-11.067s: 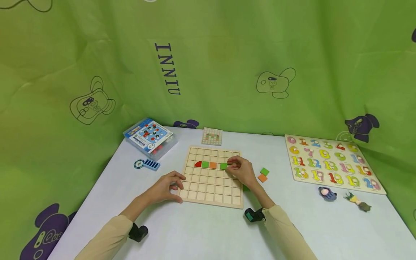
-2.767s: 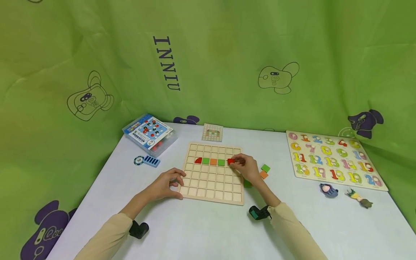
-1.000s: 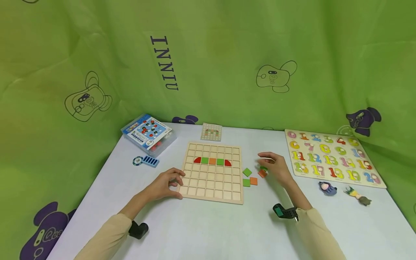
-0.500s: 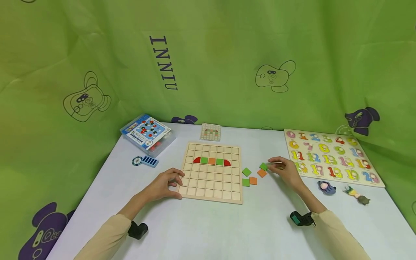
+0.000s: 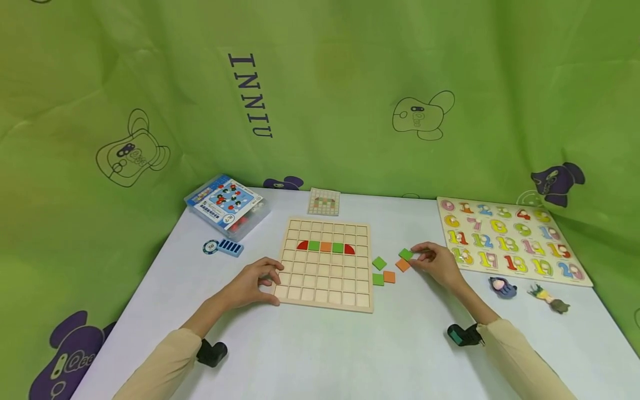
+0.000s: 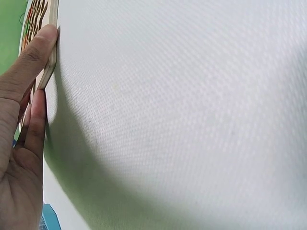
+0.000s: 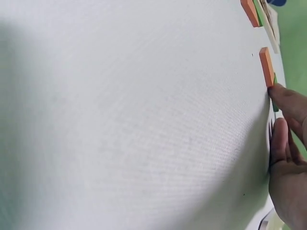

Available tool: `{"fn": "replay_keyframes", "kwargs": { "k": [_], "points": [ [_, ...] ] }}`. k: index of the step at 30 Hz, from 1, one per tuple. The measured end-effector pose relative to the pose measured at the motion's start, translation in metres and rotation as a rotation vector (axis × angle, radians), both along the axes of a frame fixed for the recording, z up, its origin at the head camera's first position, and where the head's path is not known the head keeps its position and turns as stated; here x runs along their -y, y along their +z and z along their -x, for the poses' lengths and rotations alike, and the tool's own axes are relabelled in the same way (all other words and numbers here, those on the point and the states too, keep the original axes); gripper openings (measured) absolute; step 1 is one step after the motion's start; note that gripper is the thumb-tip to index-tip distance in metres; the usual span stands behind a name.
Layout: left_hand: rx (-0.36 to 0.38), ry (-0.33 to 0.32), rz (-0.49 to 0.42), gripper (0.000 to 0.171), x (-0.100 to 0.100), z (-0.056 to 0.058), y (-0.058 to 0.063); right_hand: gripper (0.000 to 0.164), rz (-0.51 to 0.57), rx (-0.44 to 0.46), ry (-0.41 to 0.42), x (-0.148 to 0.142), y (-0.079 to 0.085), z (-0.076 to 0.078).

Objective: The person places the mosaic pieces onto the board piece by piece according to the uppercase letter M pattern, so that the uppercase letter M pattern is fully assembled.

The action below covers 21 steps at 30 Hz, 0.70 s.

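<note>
In the head view, a square wooden grid board (image 5: 325, 283) lies on the table. One row holds a red quarter-round tile (image 5: 302, 245), a green tile (image 5: 314, 245), an orange tile (image 5: 326, 246), another green tile (image 5: 338, 248) and another red quarter-round tile (image 5: 349, 249). My left hand (image 5: 252, 283) grips the board's near left corner, thumb on the front edge and fingers along the left side. Right of the board, my right hand (image 5: 440, 266) reaches a loose green tile (image 5: 405, 254) with thumb and fingertips, apart around its right corner. A loose orange tile (image 5: 403, 265) touches that tile.
Loose green (image 5: 379, 263) and orange (image 5: 389, 277) tiles lie beside the board. A pattern card (image 5: 324, 201) lies behind it. A plastic box (image 5: 227, 205) and blue pieces (image 5: 230, 248) are left; a number puzzle (image 5: 510, 239) and two small figures (image 5: 502, 287) are right.
The orange, second green and second red tiles now sit in the row. My right hand has left the board and moved right to the loose tiles. The left hand stays at the corner.
</note>
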<state>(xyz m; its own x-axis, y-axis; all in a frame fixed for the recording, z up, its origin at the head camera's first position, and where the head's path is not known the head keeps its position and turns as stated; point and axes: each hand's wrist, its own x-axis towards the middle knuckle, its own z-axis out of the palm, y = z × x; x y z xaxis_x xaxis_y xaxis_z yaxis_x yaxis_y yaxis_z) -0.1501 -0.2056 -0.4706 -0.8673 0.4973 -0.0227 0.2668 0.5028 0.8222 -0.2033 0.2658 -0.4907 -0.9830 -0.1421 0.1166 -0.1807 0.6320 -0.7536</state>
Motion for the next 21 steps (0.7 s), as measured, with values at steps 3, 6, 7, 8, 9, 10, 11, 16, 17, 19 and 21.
{"fn": "replay_keyframes", "kwargs": {
  "k": [3,6,7,8,9,10,11,16,17,19,21],
  "points": [
    [-0.001,-0.002,-0.002,0.033,0.000,0.000,0.000,0.023,-0.031,-0.026,-0.017,0.002,0.001,0.003],
    [-0.009,-0.011,-0.002,0.033,0.000,0.000,0.000,0.021,-0.043,-0.034,-0.033,0.002,0.002,0.005],
    [-0.012,-0.015,-0.001,0.033,0.000,0.000,0.000,0.022,-0.040,-0.028,-0.033,0.001,0.002,0.006],
    [-0.016,-0.018,0.000,0.033,0.000,0.000,-0.001,0.023,-0.038,-0.018,-0.026,0.000,0.003,0.006],
    [-0.018,-0.019,0.001,0.033,0.000,0.000,-0.001,0.024,-0.038,-0.004,-0.021,-0.001,0.003,0.007],
    [-0.019,-0.018,0.000,0.033,0.000,0.001,-0.001,0.026,-0.033,0.006,-0.004,-0.002,0.004,0.008],
    [-0.019,-0.016,0.002,0.033,0.000,0.001,-0.001,0.028,-0.025,0.021,0.014,-0.003,0.005,0.008],
    [-0.004,0.001,0.003,0.033,0.000,0.000,0.000,0.032,0.002,0.067,0.095,-0.007,0.007,0.015],
    [-0.001,0.001,0.002,0.033,0.000,0.000,0.000,0.031,0.003,0.069,0.099,-0.008,0.007,0.016],
    [0.000,-0.003,-0.001,0.033,0.000,0.000,-0.001,0.029,0.000,0.066,0.101,-0.008,0.007,0.018],
    [-0.002,-0.007,-0.004,0.033,0.000,0.000,-0.001,0.026,-0.005,0.051,0.097,-0.007,0.005,0.018]
  ]
}}
